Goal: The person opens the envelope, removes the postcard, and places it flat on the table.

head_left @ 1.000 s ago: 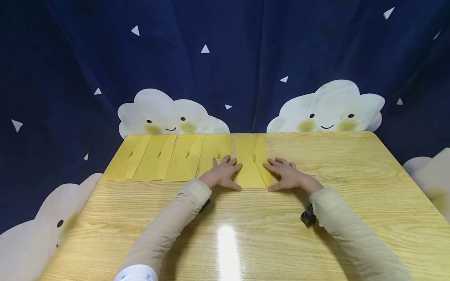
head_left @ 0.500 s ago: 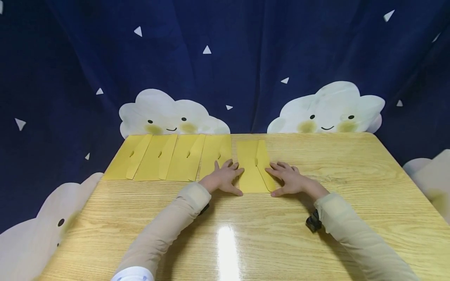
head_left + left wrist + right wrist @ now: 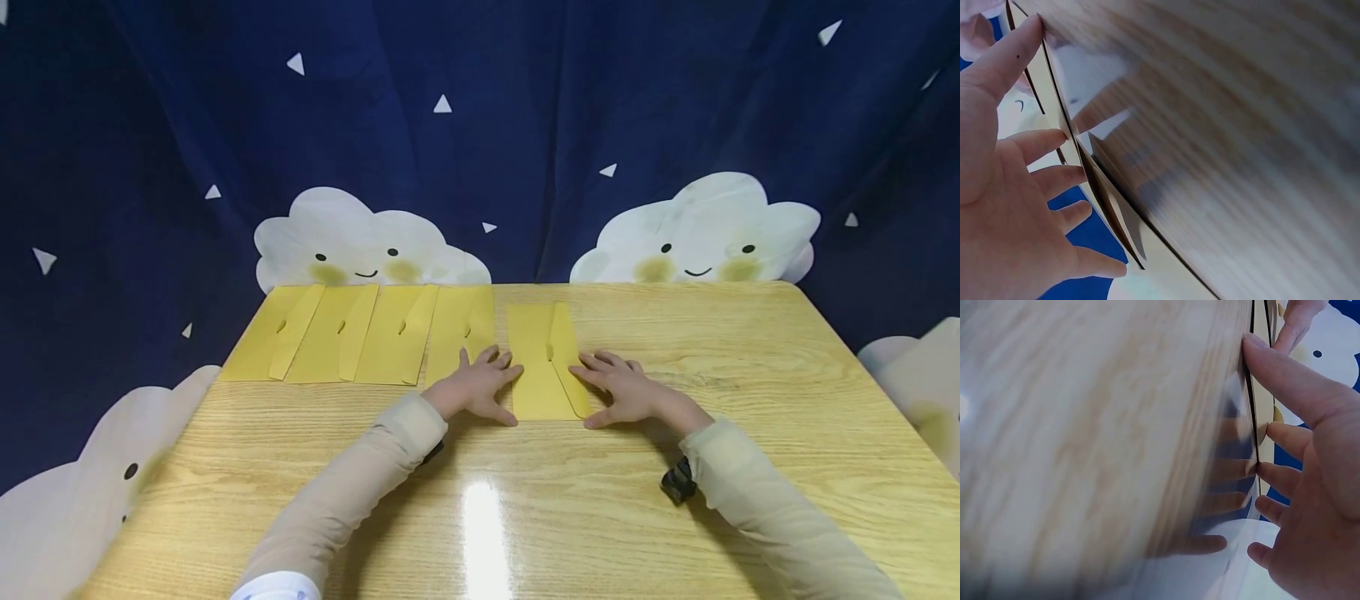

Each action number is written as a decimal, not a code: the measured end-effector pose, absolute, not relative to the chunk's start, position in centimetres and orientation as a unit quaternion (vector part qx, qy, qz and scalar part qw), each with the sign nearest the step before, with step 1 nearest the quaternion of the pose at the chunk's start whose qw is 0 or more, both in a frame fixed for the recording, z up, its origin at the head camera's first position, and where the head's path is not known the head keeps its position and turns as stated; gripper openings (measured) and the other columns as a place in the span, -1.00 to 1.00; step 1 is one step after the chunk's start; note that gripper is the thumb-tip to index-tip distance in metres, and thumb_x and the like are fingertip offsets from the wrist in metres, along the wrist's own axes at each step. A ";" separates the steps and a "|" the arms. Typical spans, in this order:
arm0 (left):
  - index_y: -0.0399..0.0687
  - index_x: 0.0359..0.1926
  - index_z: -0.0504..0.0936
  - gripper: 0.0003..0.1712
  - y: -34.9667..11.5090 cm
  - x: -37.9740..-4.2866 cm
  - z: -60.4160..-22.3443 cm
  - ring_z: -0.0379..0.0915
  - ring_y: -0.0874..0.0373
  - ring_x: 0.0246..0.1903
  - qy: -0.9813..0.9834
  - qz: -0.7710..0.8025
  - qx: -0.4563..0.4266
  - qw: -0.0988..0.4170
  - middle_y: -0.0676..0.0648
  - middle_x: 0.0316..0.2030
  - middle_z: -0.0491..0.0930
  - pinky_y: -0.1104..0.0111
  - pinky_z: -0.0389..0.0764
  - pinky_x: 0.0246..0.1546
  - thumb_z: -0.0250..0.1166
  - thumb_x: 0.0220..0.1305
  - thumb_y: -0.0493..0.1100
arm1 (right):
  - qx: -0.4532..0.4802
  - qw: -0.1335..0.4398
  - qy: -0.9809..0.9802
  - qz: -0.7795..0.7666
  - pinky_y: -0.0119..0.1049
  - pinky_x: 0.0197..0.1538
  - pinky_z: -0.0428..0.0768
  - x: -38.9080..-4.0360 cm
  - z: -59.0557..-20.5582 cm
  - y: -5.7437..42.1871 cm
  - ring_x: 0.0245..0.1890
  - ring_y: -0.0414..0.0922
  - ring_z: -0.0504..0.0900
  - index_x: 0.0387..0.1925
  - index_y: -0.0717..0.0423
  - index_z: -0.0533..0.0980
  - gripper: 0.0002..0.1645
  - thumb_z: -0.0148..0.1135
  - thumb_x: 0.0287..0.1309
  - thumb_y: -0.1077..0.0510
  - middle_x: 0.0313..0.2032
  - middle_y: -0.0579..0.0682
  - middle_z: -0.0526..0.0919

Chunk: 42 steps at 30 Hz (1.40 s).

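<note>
A yellow envelope [image 3: 534,375] with a side flap and small slot lies flat on the table between both hands. Fingers spread, my left hand [image 3: 476,388] touches its left edge, thumb by the near corner. On the opposite side my right hand [image 3: 626,392] has its fingertips at the flap edge, thumb at the near right corner. Both wrist views show the spread fingers low along the tabletop, at thin paper edges. Left of this envelope, several matching envelopes form a row; the nearest of these [image 3: 453,325] is partly covered by my left hand.
The leftmost envelope [image 3: 251,346] of the row lies near the table's left edge. The wooden table [image 3: 570,508] reflects a bright light in front. A dark blue curtain [image 3: 510,125] with clouds and triangles hangs right behind the far edge.
The single envelope has slid toward me and slightly right, both hands moving with it. Its gap from the row has widened a little. The row of envelopes has stayed put.
</note>
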State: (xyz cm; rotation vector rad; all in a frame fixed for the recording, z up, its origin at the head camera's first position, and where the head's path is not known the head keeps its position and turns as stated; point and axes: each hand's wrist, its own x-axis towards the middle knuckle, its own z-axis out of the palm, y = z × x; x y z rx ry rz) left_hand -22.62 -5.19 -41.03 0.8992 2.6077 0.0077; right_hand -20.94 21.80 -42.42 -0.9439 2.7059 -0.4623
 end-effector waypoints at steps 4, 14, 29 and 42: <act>0.11 0.40 0.01 0.05 -5.2 -22.2 -40.8 -0.42 -0.06 0.37 0.926 0.003 0.325 0.190 -0.10 0.39 -0.15 -0.29 -0.24 0.13 0.20 -0.02 0.38 | -0.328 0.121 0.924 -0.156 0.36 0.08 -0.07 -20.5 -42.1 21.9 0.28 0.32 -0.09 0.31 0.21 0.17 0.03 0.33 -0.10 -0.21 0.32 0.32 0.03; 0.09 0.40 0.01 0.04 -5.0 -20.9 -40.7 -0.42 -0.06 0.37 0.924 -0.008 0.335 0.186 -0.12 0.39 -0.13 -0.26 -0.23 0.15 0.18 -0.01 0.39 | -0.339 0.110 0.922 -0.149 0.38 0.05 -0.01 -19.4 -42.2 22.3 0.27 0.32 -0.04 0.30 0.20 0.18 0.02 0.31 -0.10 -0.24 0.31 0.32 0.07; 0.07 0.40 0.01 0.04 -4.9 -19.4 -41.1 -0.40 -0.07 0.36 0.921 -0.018 0.349 0.175 -0.14 0.38 -0.13 -0.24 -0.20 0.16 0.16 0.01 0.40 | -0.353 0.093 0.918 -0.156 0.36 0.05 0.01 -17.8 -42.5 22.8 0.26 0.33 -0.02 0.29 0.18 0.22 0.02 0.30 -0.13 -0.27 0.29 0.31 0.12; 0.07 0.40 0.03 0.01 -4.7 -17.7 -41.1 -0.34 -0.06 0.36 0.920 -0.035 0.351 0.170 -0.12 0.38 -0.10 -0.21 -0.12 0.17 0.16 0.02 0.38 | -0.356 0.101 0.916 -0.156 0.41 0.05 0.00 -16.1 -42.3 23.1 0.26 0.33 -0.01 0.29 0.17 0.21 0.02 0.27 -0.10 -0.29 0.30 0.30 0.11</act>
